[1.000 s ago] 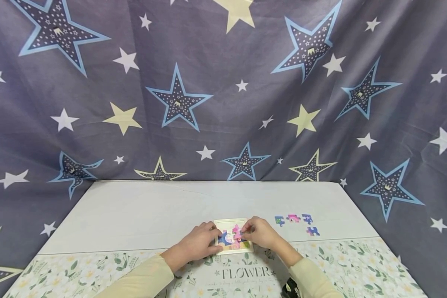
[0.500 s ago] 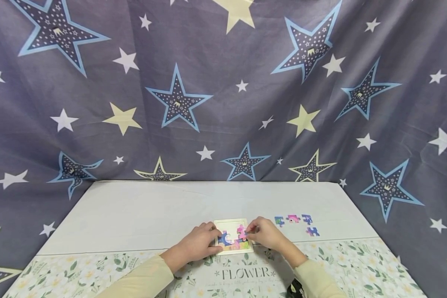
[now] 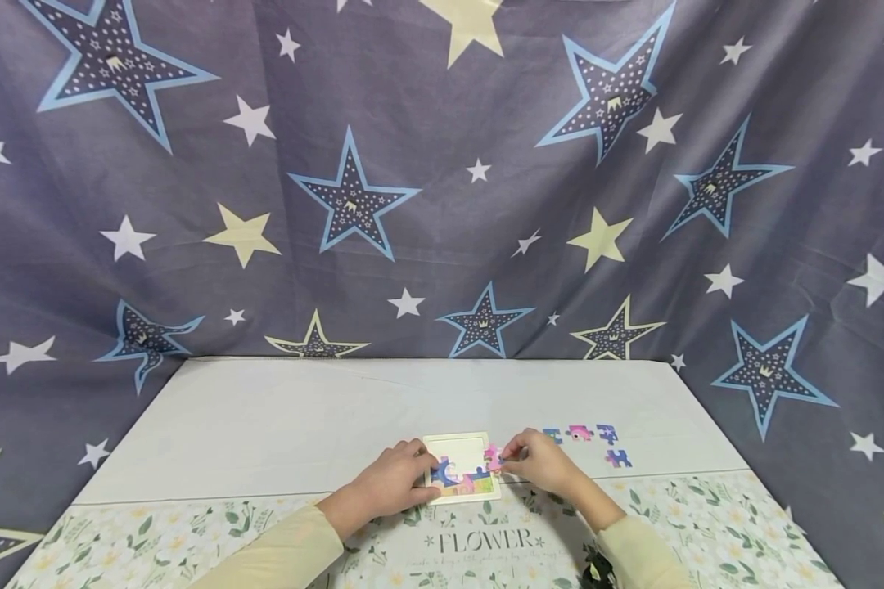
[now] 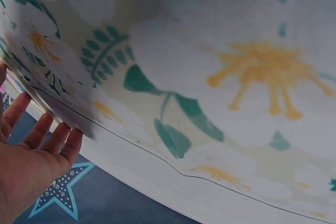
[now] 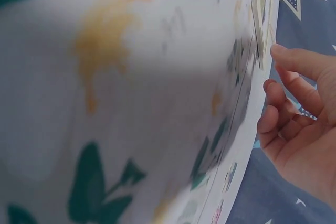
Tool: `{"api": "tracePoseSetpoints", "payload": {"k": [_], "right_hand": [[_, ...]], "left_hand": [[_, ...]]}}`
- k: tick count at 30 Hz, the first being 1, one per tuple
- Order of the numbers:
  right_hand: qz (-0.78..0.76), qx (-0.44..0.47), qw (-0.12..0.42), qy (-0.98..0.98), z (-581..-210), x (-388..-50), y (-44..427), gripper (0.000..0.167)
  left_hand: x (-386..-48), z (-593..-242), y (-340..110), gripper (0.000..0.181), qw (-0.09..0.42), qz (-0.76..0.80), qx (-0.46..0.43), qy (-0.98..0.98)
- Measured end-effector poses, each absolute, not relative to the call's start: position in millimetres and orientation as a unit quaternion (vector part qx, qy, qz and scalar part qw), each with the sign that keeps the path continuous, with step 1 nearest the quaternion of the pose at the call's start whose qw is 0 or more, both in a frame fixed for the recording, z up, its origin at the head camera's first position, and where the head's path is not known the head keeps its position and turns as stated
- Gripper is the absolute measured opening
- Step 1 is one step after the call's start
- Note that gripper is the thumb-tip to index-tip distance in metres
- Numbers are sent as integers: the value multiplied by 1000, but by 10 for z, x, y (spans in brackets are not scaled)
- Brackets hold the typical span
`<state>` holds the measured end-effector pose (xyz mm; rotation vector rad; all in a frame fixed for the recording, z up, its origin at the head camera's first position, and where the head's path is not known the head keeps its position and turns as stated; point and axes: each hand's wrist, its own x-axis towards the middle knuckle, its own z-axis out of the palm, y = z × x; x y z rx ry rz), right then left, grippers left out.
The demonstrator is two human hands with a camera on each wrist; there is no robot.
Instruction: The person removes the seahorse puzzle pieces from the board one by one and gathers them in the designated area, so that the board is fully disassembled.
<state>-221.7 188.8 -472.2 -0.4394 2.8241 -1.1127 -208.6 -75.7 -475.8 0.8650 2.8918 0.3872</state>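
Head view: a small pink interlocking puzzle piece (image 3: 493, 458), apparently thin board, is located at the right rim of a shallow, rectangular pale-wood tray (image 3: 455, 435); contact with the rim cannot be confirmed. Expect low weight, a stiff body and a smooth printed face; the tabs are likely the fragile points. Grip by opposite edges; do not bend.

The right hand (image 3: 545, 462) pinches the piece between thumb and forefinger, other fingers curled. The left hand (image 3: 394, 476) is spread at the tray's left side, fingers lightly bent, touching the rim. The tray should be rigid; hold by the rim.

Joined multicoloured puzzle pieces (image 3: 444, 472) occupy the tray's lower part. Loose blue and pink puzzle pieces (image 3: 579, 432) lie on the white bench (image 3: 302, 417), right of the tray; the right hand partly covers one.

Left wrist view: the hand is cut off at the border. Right wrist view: the tray appears nearly edge-on, print illegible.
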Motion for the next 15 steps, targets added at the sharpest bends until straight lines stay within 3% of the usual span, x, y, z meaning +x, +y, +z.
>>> {"api": "tracePoseSetpoints", "payload": {"k": [15], "right_hand": [[-348,-113,28,930,-4702,-2187,2113,8]], "left_hand": [[-2099,-4767,-759,47,55,128,290,947]]}}
